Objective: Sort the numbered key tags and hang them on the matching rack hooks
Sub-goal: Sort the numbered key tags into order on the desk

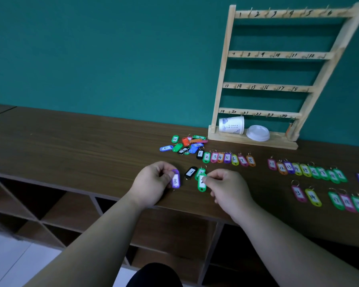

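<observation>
- While both hands work just inside the counter's (pixel 71 141) front edge, left hand (pixel 151 183) has thumb and fingers curled round a purple tag (pixel 175 180) marked 8.
- Black tag (pixel 190 172) marked 1 lies flat between the hands, touching neither.
- Right hand (pixel 228 187): fingertips pinched on a green tag (pixel 201 184), number hidden under them. Second green tag (pixel 200 172) just behind it, overlapping.
- Unsorted heap (pixel 184 144) of mixed tags further back, near the rack's left foot.
- Front row (pixel 226 158), tags 1–8 side by side, starts at the heap's right edge and runs along in front of the rack.
- Rack (pixel 222 83) stands at the counter's back edge against the wall, rails numbered 1–24. Paper cup (pixel 231 125) on its side and white lid (pixel 258 132) sit on its base.
- Right end of counter: long row (pixel 307 170) from 11 upward, last digits blurred. Short row (pixel 330 198) nearer the front edge, 13 and 14 readable.
</observation>
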